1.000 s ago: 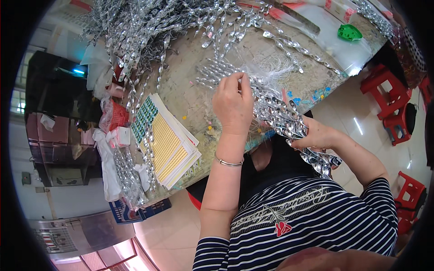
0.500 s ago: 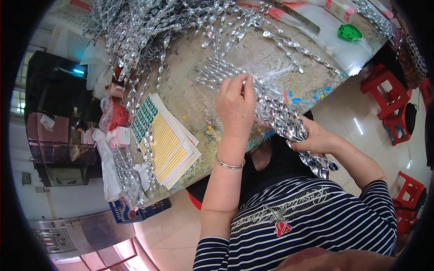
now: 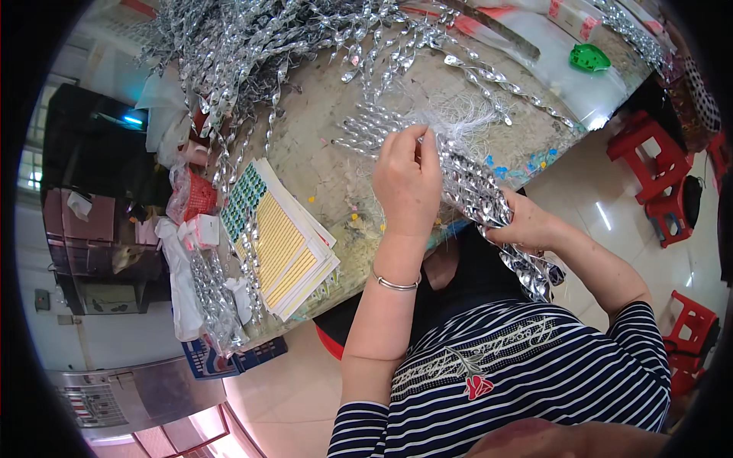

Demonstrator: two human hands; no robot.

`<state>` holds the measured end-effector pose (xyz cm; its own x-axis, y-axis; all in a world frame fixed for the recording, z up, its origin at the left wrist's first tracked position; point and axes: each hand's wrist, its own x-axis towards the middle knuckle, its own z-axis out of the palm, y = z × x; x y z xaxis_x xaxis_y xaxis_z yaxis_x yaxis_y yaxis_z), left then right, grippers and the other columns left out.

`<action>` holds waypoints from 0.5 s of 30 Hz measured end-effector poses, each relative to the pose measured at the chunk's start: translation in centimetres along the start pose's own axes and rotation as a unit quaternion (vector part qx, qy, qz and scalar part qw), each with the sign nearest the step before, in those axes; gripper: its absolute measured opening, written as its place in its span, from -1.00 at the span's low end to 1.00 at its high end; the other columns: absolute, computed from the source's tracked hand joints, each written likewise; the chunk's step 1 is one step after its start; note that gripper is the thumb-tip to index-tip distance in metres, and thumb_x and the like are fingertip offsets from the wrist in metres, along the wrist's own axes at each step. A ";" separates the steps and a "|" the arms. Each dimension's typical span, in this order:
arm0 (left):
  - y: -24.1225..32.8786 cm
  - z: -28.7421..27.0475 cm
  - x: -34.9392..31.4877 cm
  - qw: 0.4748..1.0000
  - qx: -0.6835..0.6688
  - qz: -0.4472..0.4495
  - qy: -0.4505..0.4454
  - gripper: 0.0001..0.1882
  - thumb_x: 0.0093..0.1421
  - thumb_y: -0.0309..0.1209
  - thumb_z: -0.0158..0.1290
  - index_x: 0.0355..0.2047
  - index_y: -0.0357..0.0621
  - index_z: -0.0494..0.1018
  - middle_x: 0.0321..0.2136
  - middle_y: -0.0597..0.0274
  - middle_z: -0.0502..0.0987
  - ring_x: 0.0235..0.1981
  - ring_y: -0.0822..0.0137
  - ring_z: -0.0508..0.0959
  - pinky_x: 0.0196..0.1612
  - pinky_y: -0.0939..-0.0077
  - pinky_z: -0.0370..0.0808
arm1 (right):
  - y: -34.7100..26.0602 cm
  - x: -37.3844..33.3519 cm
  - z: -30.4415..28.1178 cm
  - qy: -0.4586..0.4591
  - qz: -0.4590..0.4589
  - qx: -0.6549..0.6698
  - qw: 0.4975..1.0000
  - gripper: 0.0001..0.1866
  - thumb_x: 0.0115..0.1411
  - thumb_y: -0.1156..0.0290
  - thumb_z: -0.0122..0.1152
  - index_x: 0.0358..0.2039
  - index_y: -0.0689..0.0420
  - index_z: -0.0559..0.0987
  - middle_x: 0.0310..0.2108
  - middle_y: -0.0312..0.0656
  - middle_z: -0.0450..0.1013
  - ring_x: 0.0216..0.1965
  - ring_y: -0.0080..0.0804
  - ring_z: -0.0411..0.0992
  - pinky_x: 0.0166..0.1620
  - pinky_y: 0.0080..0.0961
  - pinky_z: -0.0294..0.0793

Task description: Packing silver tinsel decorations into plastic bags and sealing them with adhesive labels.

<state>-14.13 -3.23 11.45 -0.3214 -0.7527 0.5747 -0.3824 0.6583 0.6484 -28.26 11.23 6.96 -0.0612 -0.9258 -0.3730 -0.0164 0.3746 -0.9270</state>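
Observation:
A bundle of shiny silver twisted foil strands (image 3: 472,183) stretches across the table's near edge. My left hand (image 3: 408,183) is closed on the bundle's upper part, thumb and fingertips pinched together; exactly which strands lie between them is hidden. Loose strand ends fan out to the left of it on the tabletop (image 3: 309,130). Lower down and to the right, my right hand (image 3: 527,223) wraps round the same bundle, whose tail hangs below it over my lap. Fine white threads (image 3: 469,118) lie tangled just beyond the bundle.
A large heap of silver strands (image 3: 237,53) covers the far left. Printed sticker sheets (image 3: 286,252) lie near the left edge, beside a red basket (image 3: 201,196) and bagged strands (image 3: 214,298). A green dish (image 3: 589,57) sits far right. Red stools (image 3: 649,156) stand on the floor.
My left hand has shifted slightly right along with the bundle. My right hand has moved a little up and left, still gripping the strands.

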 end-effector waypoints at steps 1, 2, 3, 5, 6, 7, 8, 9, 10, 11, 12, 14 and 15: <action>-0.2 0.1 0.1 1.000 0.002 0.002 0.008 -0.91 0.17 -0.45 0.14 -0.34 -0.20 0.56 -0.52 0.17 0.50 -0.53 0.23 0.53 -0.44 0.34 0.45 | 0.0 -0.2 0.1 -0.016 0.001 0.001 1.000 -0.37 -0.06 0.49 0.33 0.08 0.18 0.36 -0.31 -0.29 0.46 -0.32 -0.57 0.44 -0.18 -0.53 0.48; -0.3 0.1 0.2 1.000 0.002 0.003 0.007 -0.91 0.17 -0.45 0.14 -0.34 -0.20 0.56 -0.52 0.17 0.50 -0.53 0.23 0.53 -0.44 0.34 0.45 | 0.0 -0.3 0.3 -0.033 0.002 0.003 0.999 -0.36 -0.06 0.49 0.33 0.09 0.18 0.35 -0.31 -0.29 0.46 -0.32 -0.57 0.44 -0.17 -0.52 0.48; -0.3 0.2 0.3 1.000 0.007 0.007 0.007 -0.91 0.16 -0.45 0.15 -0.35 -0.19 0.56 -0.51 0.18 0.50 -0.54 0.22 0.52 -0.44 0.34 0.45 | 0.6 -0.2 0.3 -0.040 -0.008 0.003 0.999 -0.35 -0.06 0.48 0.33 0.09 0.18 0.35 -0.31 -0.28 0.45 -0.30 -0.57 0.43 -0.18 -0.53 0.48; -0.2 0.4 0.4 1.000 0.010 0.013 0.006 -0.92 0.16 -0.45 0.15 -0.35 -0.18 0.56 -0.51 0.19 0.50 -0.54 0.21 0.52 -0.44 0.34 0.44 | 1.0 -0.2 0.1 -0.032 -0.007 -0.020 0.999 -0.35 -0.06 0.46 0.34 0.09 0.18 0.35 -0.30 -0.28 0.45 -0.30 -0.57 0.43 -0.18 -0.54 0.47; -0.2 0.4 0.3 0.999 0.026 0.032 0.008 -0.92 0.15 -0.45 0.15 -0.35 -0.16 0.56 -0.51 0.21 0.50 -0.54 0.22 0.52 -0.44 0.34 0.44 | 1.1 -0.2 0.0 -0.027 -0.005 -0.044 0.999 -0.34 -0.06 0.45 0.34 0.09 0.18 0.35 -0.29 -0.27 0.46 -0.30 -0.57 0.43 -0.18 -0.54 0.47; -0.2 0.5 0.2 0.998 0.041 0.051 0.010 -0.92 0.14 -0.45 0.16 -0.35 -0.14 0.56 -0.51 0.22 0.49 -0.54 0.22 0.51 -0.45 0.33 0.44 | 1.0 -0.2 0.0 -0.026 -0.005 -0.043 0.999 -0.34 -0.06 0.45 0.34 0.09 0.18 0.35 -0.29 -0.27 0.46 -0.30 -0.57 0.43 -0.18 -0.54 0.47; -0.3 0.6 0.0 0.998 0.041 0.052 0.009 -0.92 0.14 -0.45 0.16 -0.35 -0.14 0.56 -0.51 0.22 0.49 -0.54 0.22 0.51 -0.45 0.33 0.44 | 0.9 -0.2 0.1 -0.028 0.007 -0.044 0.999 -0.35 -0.07 0.43 0.34 0.09 0.19 0.35 -0.29 -0.27 0.46 -0.30 -0.57 0.43 -0.18 -0.54 0.47; -0.4 0.7 0.0 0.997 0.044 0.062 0.012 -0.93 0.14 -0.45 0.16 -0.35 -0.12 0.56 -0.51 0.23 0.49 -0.53 0.22 0.51 -0.44 0.33 0.44 | 0.6 -0.1 0.1 -0.029 0.018 -0.046 0.998 -0.35 -0.07 0.42 0.35 0.08 0.19 0.35 -0.29 -0.26 0.46 -0.30 -0.56 0.43 -0.18 -0.54 0.47; -0.4 0.7 -0.1 0.996 0.048 0.072 0.015 -0.92 0.13 -0.45 0.16 -0.35 -0.11 0.56 -0.51 0.25 0.48 -0.53 0.22 0.51 -0.44 0.33 0.43 | 0.2 -0.1 0.0 -0.028 0.017 -0.045 0.998 -0.35 -0.07 0.42 0.35 0.08 0.19 0.35 -0.29 -0.26 0.46 -0.30 -0.56 0.43 -0.18 -0.54 0.47; -0.5 0.6 -0.1 0.996 0.048 0.073 0.014 -0.92 0.13 -0.45 0.16 -0.35 -0.11 0.56 -0.51 0.25 0.48 -0.53 0.22 0.51 -0.44 0.33 0.43 | -0.1 -0.1 -0.1 -0.030 0.022 -0.048 0.998 -0.35 -0.06 0.41 0.35 0.08 0.19 0.35 -0.28 -0.26 0.47 -0.30 -0.56 0.44 -0.17 -0.54 0.47; -0.5 0.4 -0.2 0.996 0.049 0.068 0.011 -0.91 0.12 -0.46 0.16 -0.33 -0.10 0.57 -0.51 0.25 0.47 -0.53 0.22 0.51 -0.43 0.32 0.44 | -0.3 -0.1 -0.1 -0.031 0.028 -0.051 0.998 -0.36 -0.06 0.41 0.35 0.07 0.20 0.35 -0.28 -0.26 0.47 -0.30 -0.56 0.44 -0.17 -0.53 0.47; -0.5 0.0 -0.3 0.997 0.051 0.064 0.005 -0.90 0.12 -0.46 0.16 -0.32 -0.09 0.57 -0.51 0.26 0.47 -0.54 0.22 0.50 -0.42 0.32 0.44 | -0.1 -0.1 -0.3 -0.015 0.022 -0.047 0.999 -0.37 -0.06 0.41 0.34 0.07 0.20 0.36 -0.28 -0.26 0.47 -0.29 -0.55 0.44 -0.17 -0.53 0.47; -0.5 -0.3 -0.4 0.997 0.062 0.041 -0.010 -0.87 0.11 -0.47 0.17 -0.29 -0.07 0.58 -0.50 0.27 0.46 -0.52 0.22 0.50 -0.41 0.31 0.44 | 0.1 -0.1 -0.4 0.000 0.017 -0.045 0.999 -0.38 -0.05 0.41 0.34 0.06 0.19 0.36 -0.28 -0.26 0.47 -0.29 -0.55 0.44 -0.16 -0.54 0.47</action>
<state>-13.56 -3.27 11.09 -0.3727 -0.6978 0.6118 -0.4577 0.7117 0.5329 -28.63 11.41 6.97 -0.0622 -0.9128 -0.4036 -0.1049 0.4081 -0.9069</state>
